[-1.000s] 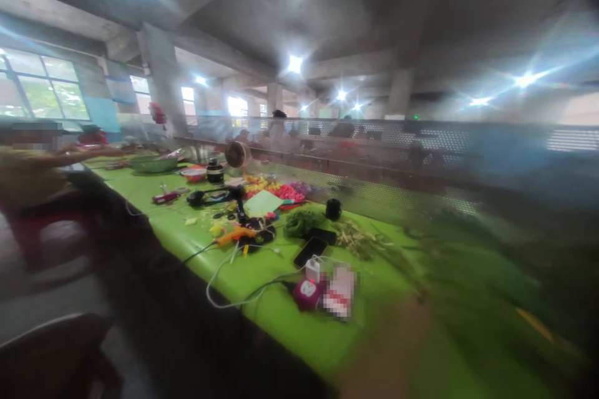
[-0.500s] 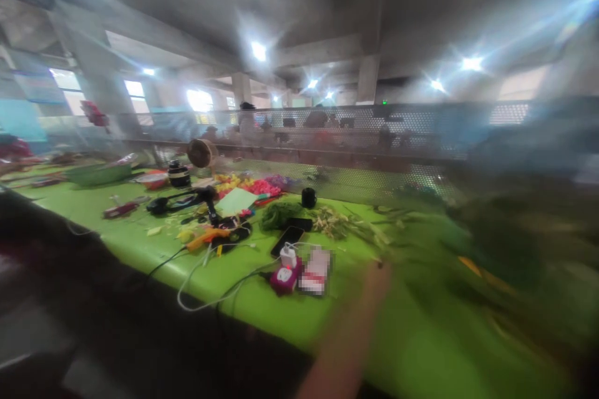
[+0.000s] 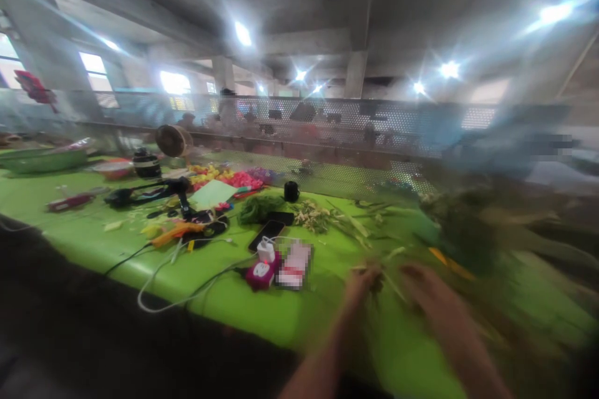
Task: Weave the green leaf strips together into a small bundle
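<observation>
My left hand [image 3: 365, 279] is over the right half of the green table, its fingers closed on thin, stem-like pieces too blurred to make out fully. Just right of it is my right hand [image 3: 421, 283], smeared by motion, so its fingers do not show clearly. Between the two hands runs a narrow pale green strip [image 3: 394, 285]. Beyond them lie loose pale green stem-like pieces [image 3: 312, 217]. A pixelated phone-like object [image 3: 294, 265] lies left of my left hand, beside a magenta power socket [image 3: 262, 271] with a white charger [image 3: 266, 250] plugged in.
An orange glue gun [image 3: 175, 234] with a cable lies on the left. Behind are a dark phone [image 3: 266, 235], a black cup [image 3: 291, 191], pink and yellow pieces [image 3: 246, 181] and a perforated screen [image 3: 327, 121]. Large dark green leafy material [image 3: 472, 230] fills the right.
My right hand has come into clear sight beside my left hand, which has shifted slightly left. The view has turned right, so the table items sit further left.
</observation>
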Motion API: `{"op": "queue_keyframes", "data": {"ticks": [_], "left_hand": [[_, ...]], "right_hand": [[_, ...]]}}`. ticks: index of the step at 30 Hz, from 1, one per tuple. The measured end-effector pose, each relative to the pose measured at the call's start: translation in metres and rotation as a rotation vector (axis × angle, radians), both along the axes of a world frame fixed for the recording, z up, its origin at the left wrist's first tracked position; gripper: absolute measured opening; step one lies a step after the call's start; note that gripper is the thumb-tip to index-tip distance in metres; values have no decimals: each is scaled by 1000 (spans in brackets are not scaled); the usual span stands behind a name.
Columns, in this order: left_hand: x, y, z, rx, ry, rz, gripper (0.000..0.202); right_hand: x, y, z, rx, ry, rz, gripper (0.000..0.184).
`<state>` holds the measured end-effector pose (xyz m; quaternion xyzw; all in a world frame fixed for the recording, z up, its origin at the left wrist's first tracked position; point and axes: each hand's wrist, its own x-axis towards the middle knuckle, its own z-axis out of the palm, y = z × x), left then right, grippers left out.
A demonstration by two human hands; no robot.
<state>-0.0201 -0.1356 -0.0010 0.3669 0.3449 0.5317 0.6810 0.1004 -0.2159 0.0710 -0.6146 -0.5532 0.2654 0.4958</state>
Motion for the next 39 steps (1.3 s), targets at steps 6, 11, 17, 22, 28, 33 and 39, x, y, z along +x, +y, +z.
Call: {"op": "queue_keyframes", "data": {"ticks": [6,11,17,22,28,33,39], "left_hand": [[2,-10,-2,105,57,57,33],[3,-9,-9,135,189,116,17],[-2,-7,-17,163,239,-38,25],[-4,-10,-17,237,274,-103,21],[-4,-15,-18,316,341,-130,17],[-3,-15,-16,235,438,57,22],[1,-24,-11,274,544,99,11]], "right_hand": [[-8,33,-38,-45,170,41,35],[-9,28,-38,-5,72,13,30],[-3,28,-41,-17,74,-43,31],[1,26,-42,61,107,-55,28],[-3,22,-36,47,66,-70,23],[0,24,-51,34,-70,-52,26],[-2,23,-65,341,-350,22,30]]}}
